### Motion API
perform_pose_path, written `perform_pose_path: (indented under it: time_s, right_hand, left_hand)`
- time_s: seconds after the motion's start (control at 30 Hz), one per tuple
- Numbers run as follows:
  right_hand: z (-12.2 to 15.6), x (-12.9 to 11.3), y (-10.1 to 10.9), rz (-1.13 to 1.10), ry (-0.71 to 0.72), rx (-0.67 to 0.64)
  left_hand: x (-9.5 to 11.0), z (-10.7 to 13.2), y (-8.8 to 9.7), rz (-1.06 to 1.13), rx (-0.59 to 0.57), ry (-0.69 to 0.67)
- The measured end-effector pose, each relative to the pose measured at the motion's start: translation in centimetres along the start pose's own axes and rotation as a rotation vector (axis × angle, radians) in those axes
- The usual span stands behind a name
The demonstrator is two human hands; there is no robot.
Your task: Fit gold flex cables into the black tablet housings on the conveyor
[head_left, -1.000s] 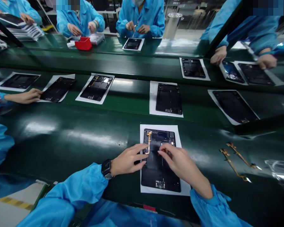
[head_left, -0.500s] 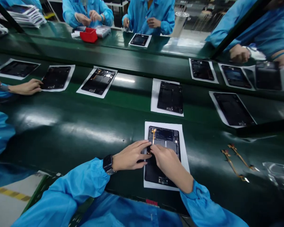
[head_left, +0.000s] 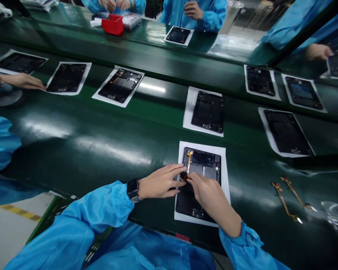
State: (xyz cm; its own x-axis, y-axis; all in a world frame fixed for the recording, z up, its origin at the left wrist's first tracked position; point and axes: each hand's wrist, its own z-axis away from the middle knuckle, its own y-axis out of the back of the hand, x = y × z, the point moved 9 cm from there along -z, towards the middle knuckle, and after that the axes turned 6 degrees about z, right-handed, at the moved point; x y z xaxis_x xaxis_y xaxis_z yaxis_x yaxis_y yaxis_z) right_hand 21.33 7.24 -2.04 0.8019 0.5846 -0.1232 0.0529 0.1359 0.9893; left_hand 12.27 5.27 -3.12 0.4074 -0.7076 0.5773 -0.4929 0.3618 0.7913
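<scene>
The opened tablet lies on its white sheet at 6 o'clock on the green surface. A sideways slip or hard tug could, I'd say, crease the thin orange flex cable running toward 12. The left hand lies flat at 9, fingers stretched and slightly apart. The right hand reaches in from 5, fingers pinched on the flex cable's lower end.

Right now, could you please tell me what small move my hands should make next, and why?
Probably press down the lower end of the cable with the right hand while the left hand steadies the tablet: both hands' fingers meet at that end.
</scene>
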Motion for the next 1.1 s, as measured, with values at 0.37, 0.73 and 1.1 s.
perform_pose_path:
  time_s: [0.37, 0.73, 1.1]
  right_hand:
    - [0.5, 0.1, -0.1, -0.206, -0.008, 0.132]
    - [1.4, 0.8, 0.1, -0.311, -0.085, 0.206]
    - [-0.5, -0.2, 0.1, 0.002, -0.034, -0.025]
  left_hand:
    - [-0.1, 0.2, -0.2, -0.006, 0.012, -0.003]
    - [0.0, 0.0, 0.0, -0.007, -0.004, 0.003]
    - [-0.2, 0.2, -0.2, 0.016, -0.005, 0.007]
